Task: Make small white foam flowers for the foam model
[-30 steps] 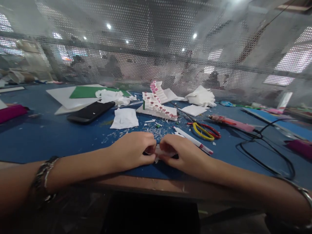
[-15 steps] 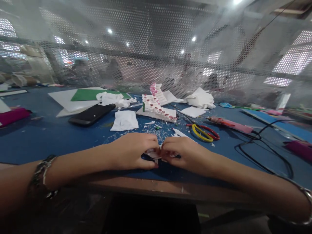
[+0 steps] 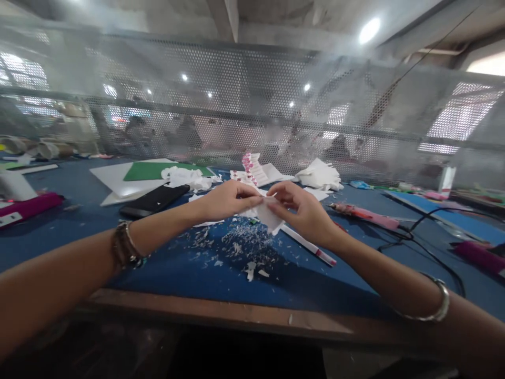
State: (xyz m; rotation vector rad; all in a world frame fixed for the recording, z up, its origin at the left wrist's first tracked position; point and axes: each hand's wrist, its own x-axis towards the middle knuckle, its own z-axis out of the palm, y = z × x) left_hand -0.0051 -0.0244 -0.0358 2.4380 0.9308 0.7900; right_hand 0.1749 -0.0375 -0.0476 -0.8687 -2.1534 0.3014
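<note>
My left hand [image 3: 224, 201] and my right hand [image 3: 303, 210] are raised above the blue table [image 3: 79, 231], fingertips meeting. Both pinch a small folded piece of white paper [image 3: 268, 216] that hangs between them. Below them a heap of white paper scraps [image 3: 244, 247] lies on the table. A white marker pen [image 3: 310, 245] lies just under my right wrist. Behind my hands stands a pleated white paper piece with pink dots [image 3: 252, 166].
A black phone [image 3: 153, 200] lies left of my hands, with white and green sheets [image 3: 145, 171] behind it. A pink glue gun [image 3: 366, 216] and its black cable [image 3: 426, 231] lie at the right. A perforated metal screen [image 3: 252, 116] closes off the table's far side.
Both hands rose from the table's near edge, lifting the white paper; the scraps under them are now uncovered. The camera tilted upward.
</note>
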